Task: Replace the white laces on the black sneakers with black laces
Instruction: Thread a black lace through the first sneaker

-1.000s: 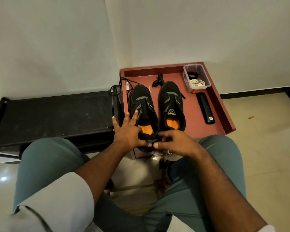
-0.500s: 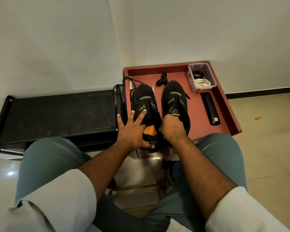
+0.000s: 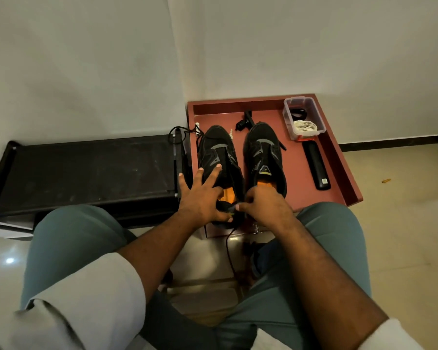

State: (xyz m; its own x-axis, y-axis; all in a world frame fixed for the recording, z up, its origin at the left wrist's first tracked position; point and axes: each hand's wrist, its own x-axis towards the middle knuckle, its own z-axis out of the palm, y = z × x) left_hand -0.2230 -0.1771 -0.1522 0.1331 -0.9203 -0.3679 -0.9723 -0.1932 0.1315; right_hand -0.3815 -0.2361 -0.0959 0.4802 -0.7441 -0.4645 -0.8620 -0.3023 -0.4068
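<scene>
Two black sneakers with orange insoles stand side by side on a red tray table (image 3: 339, 178). My left hand (image 3: 200, 198) lies on the left sneaker (image 3: 216, 152), fingers spread straight over its upper and thumb at the heel. My right hand (image 3: 263, 207) is at the heel of that sneaker, next to the right sneaker (image 3: 263, 150), and pinches a black lace (image 3: 229, 246) that hangs down between my knees. White laces (image 3: 305, 126) lie bundled in a clear plastic box (image 3: 316, 114) at the tray's back right.
A black remote-like bar (image 3: 316, 165) lies right of the sneakers. A small black clip (image 3: 243, 122) sits behind them. A low black bench (image 3: 86, 170) stands to the left with a black cable (image 3: 180, 132) at its end. My knees frame the tray's front edge.
My right hand has come back from the right sneaker's opening to the left sneaker's heel and now pulls a black lace down. My left hand stays spread on the left sneaker.
</scene>
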